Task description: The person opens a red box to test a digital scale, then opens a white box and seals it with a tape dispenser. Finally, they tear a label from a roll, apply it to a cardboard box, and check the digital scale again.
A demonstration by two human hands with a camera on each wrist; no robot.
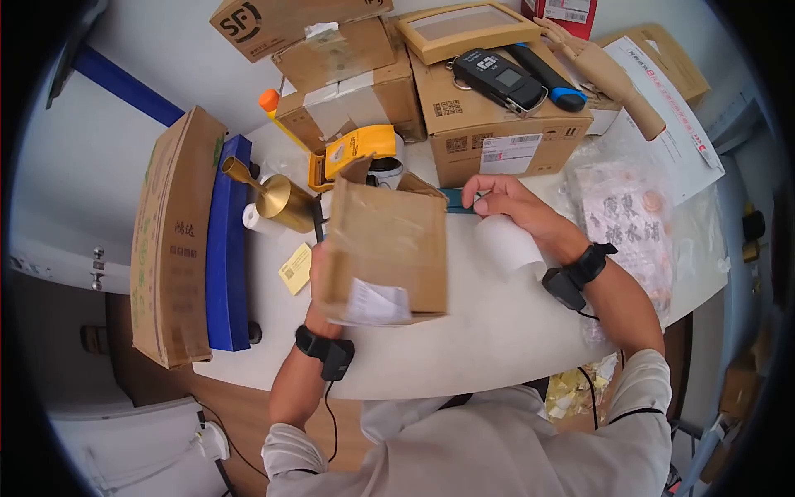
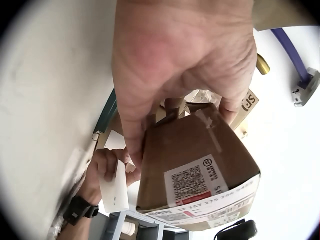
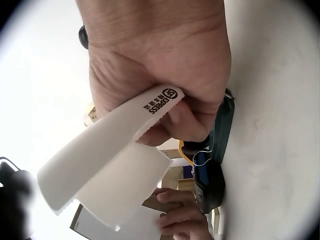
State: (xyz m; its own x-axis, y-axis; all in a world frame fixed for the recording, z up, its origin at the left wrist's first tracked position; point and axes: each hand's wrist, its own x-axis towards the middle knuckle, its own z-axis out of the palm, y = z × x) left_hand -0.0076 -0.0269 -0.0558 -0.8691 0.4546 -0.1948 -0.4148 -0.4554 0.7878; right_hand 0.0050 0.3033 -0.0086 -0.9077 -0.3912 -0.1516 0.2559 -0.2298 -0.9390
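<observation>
A small cardboard box (image 1: 389,248) is gripped in my left hand (image 2: 185,55), raised over the table in the head view. The box hides most of that hand there. In the left wrist view its fingers and thumb straddle the box's far end, and a shipping label (image 2: 192,182) with a QR code shows on the box. My right hand (image 1: 522,211) pinches a curled white paper slip (image 1: 507,242) to the right of the box. "SF Express" print runs along the slip (image 3: 107,135) in the right wrist view. A teal object (image 1: 455,200) lies just beyond the right fingers.
Behind the hands are stacked cartons (image 1: 489,124), with a luggage scale (image 1: 497,79) on one. A yellow dispenser (image 1: 352,153), a brass vessel (image 1: 286,203) and yellow notes (image 1: 296,269) lie left. A wooden hand model (image 1: 613,83) and a plastic-wrapped pack (image 1: 625,224) are right.
</observation>
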